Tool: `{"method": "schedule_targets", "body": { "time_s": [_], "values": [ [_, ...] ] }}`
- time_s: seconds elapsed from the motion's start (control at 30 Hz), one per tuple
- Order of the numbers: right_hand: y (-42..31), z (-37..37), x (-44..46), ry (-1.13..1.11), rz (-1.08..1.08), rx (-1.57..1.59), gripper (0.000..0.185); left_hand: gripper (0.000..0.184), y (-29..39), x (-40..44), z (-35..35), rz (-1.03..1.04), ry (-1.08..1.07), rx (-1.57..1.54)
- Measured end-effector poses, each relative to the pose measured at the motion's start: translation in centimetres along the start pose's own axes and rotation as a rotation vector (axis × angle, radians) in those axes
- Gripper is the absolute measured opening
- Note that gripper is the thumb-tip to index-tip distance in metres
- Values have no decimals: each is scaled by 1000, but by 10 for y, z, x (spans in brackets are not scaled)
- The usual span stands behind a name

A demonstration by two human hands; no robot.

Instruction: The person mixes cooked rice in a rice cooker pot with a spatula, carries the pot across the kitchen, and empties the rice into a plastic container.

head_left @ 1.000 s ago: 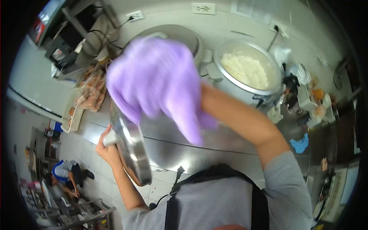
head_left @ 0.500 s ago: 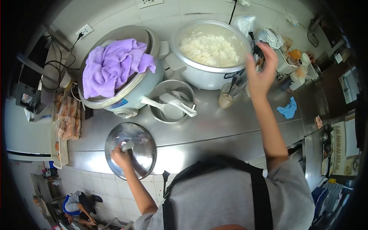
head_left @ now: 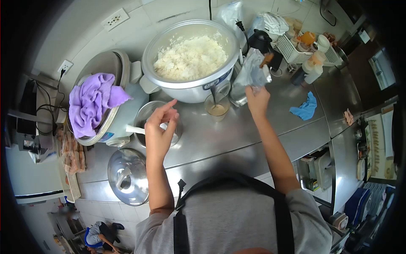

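My right hand [head_left: 257, 100] grips a clear plastic bag [head_left: 252, 73] whose contents are blurred; a brown patch and a silvery part show at its upper right. My left hand [head_left: 159, 129] is raised with fingers apart and holds nothing, partly covering the metal pot [head_left: 176, 136]. A white handle [head_left: 136, 129] sticks out of that pot. The steel lid [head_left: 134, 180] lies on the counter's front edge, left of my left forearm. Beyond both hands stands a cooker pot [head_left: 186, 89] filled with white rice [head_left: 190, 57]. A cup of cloudy liquid [head_left: 218, 111] with a utensil in it stands before the cooker.
A purple towel [head_left: 94, 101] lies over a second cooker [head_left: 119, 120] at left. Bottles and a white basket [head_left: 292, 54] stand at the back right. A blue cloth [head_left: 304, 106] lies on the steel counter [head_left: 211, 144]. Another person [head_left: 101, 235] is low at the bottom left.
My left hand has let go of the lid, now on the counter edge, and moved up and right. My right hand has come down and left and taken hold of the plastic bag. The view has shifted.
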State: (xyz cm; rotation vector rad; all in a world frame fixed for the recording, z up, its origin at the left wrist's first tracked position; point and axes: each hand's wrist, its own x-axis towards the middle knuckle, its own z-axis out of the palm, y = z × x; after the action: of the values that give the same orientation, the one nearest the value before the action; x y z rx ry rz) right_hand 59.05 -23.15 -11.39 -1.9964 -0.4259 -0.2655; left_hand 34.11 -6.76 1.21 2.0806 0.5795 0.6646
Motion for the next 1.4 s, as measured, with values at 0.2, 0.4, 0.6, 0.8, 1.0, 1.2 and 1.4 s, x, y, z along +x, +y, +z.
{"method": "schedule_targets", "body": {
  "time_s": [0.2,0.4,0.6,0.8,1.0,1.2,1.4],
  "values": [
    [-4,-98,8,241,-51,337,23,32,-18,18,14,-75,103,58],
    [46,-121,46,21,-134,-160,17,31,-34,13,22,-170,128,54],
    [98,-47,69,35,-129,85,28,26,-3,-1,83,66,147,87],
    [107,-29,77,-36,-120,337,54,26,35,-13,147,197,-197,-81],
    [135,-27,58,-323,214,399,60,21,13,12,118,166,231,-20],
    [107,-21,47,-312,249,223,65,52,-41,27,93,-161,514,-303],
    [110,-55,53,-426,-15,-79,72,68,-69,72,74,-415,461,-520]
  ]
}}
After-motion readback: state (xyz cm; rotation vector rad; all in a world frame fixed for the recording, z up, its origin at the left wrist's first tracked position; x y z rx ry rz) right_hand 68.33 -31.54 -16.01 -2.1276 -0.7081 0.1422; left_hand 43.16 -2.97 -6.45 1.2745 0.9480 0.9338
